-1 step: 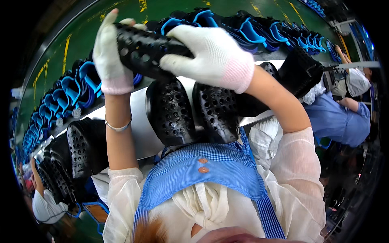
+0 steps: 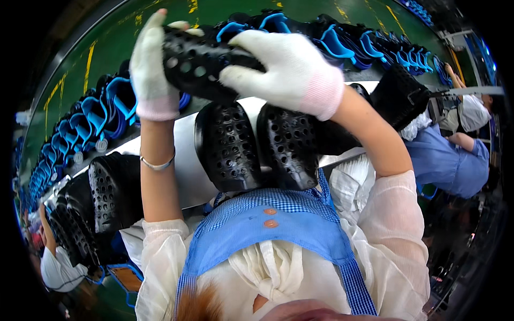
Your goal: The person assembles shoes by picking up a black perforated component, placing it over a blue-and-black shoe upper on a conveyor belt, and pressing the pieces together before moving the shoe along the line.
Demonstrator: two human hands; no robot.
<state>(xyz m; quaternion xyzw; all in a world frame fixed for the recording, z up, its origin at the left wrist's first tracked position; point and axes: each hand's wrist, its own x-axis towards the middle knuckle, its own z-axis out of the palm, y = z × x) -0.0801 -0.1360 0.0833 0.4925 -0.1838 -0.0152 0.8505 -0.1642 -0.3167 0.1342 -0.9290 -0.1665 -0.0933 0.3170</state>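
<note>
Held up above the bench is a black shoe-like piece [image 2: 194, 68] dotted with round holes, glossy and lying sideways between my hands. My left hand [image 2: 154, 75], in a white knitted glove, supports its left end with fingers stretched upward, partly hidden behind it. My right hand [image 2: 292, 69], gloved too, grips the right end, thumb on the near side and fingers across the top. Below, close to my apron, two similar black perforated pieces [image 2: 227, 147] stand side by side, touching neither hand.
A pale metal bench [image 2: 187, 179] runs beneath. Along its far side curves a long row of black shoes with bright blue linings [image 2: 96, 115]. More perforated black pieces [image 2: 101, 195] stand at left, others [image 2: 399, 96] at right. People work at both ends, one in blue [image 2: 447, 155].
Both my hands and the held black piece have shifted slightly to the right. The grip looks the same, and the pieces on the bench stay put.
</note>
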